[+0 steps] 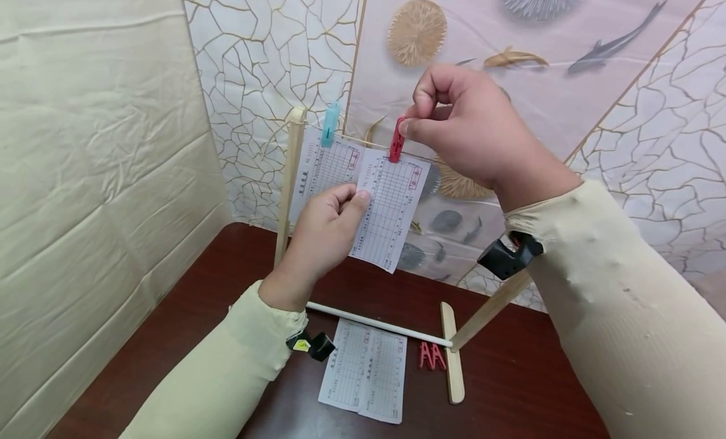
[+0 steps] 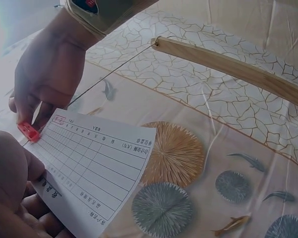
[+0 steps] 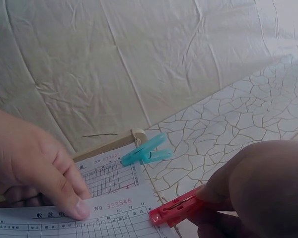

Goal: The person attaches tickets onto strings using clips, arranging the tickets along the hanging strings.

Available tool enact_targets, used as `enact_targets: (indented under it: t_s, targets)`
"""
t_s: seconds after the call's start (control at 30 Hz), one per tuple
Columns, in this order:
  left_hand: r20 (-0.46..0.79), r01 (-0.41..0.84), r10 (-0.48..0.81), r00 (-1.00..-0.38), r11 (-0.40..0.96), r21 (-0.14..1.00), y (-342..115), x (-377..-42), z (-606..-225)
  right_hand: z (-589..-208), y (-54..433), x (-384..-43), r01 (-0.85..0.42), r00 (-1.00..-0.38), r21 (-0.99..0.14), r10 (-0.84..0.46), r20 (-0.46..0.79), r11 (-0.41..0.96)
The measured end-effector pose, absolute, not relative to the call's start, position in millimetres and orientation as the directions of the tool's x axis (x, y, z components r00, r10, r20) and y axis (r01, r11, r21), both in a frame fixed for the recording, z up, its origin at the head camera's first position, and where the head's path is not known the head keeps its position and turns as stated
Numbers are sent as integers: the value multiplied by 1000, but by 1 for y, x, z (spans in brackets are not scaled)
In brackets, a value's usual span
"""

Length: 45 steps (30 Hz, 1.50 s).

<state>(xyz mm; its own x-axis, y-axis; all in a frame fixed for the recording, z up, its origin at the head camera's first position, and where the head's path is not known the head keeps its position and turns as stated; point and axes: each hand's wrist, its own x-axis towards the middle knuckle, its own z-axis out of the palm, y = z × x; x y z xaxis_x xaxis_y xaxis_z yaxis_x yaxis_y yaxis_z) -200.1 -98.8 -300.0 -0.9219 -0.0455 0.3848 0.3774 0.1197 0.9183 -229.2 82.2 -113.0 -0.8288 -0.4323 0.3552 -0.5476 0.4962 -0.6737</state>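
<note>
My right hand (image 1: pixel 467 121) pinches a red clothespin (image 1: pixel 396 140) by its upper end. The clothespin's lower end sits over the top edge of a printed receipt slip (image 1: pixel 391 206), at the string (image 1: pixel 354 140). My left hand (image 1: pixel 326 231) pinches that slip's left edge between thumb and fingers. Just left of it, a second receipt slip (image 1: pixel 331 168) hangs from the string under a light blue clothespin (image 1: pixel 331 124). In the right wrist view the red clothespin (image 3: pixel 176 208) meets the slip's corner, and the blue clothespin (image 3: pixel 146 151) stands behind.
The string runs between wooden posts (image 1: pixel 290 181) joined low down by a white rod (image 1: pixel 380 321). More receipt slips (image 1: pixel 365 370) lie on the dark table (image 1: pixel 272 388). Two red clothespins (image 1: pixel 432 356) lie beside the right wooden foot (image 1: pixel 454 376). A patterned cloth backdrop (image 1: pixel 272 67) stands behind.
</note>
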Motion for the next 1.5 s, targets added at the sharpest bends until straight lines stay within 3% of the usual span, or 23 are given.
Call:
enact_targets:
  t_s: [0.57, 1.17, 1.33, 1.5]
  targets:
    - [372, 366, -32, -928, 118, 923, -98, -200, -297, -116, 84, -225, -511, -848, -626, -463, 256, 589]
    - [369, 367, -7, -929, 89, 926, -97, -201, -303, -119, 91, -222, -502, -862, -563, -430, 267, 657]
    - [339, 340, 18, -940, 57, 939, -98, -200, -309, -122, 96, -216, -542, -840, -500, -416, 349, 675]
    - [317, 319, 34, -948, 73, 945, -99, -198, -320, -132, 105, -205, -604, -777, -414, -388, 496, 681]
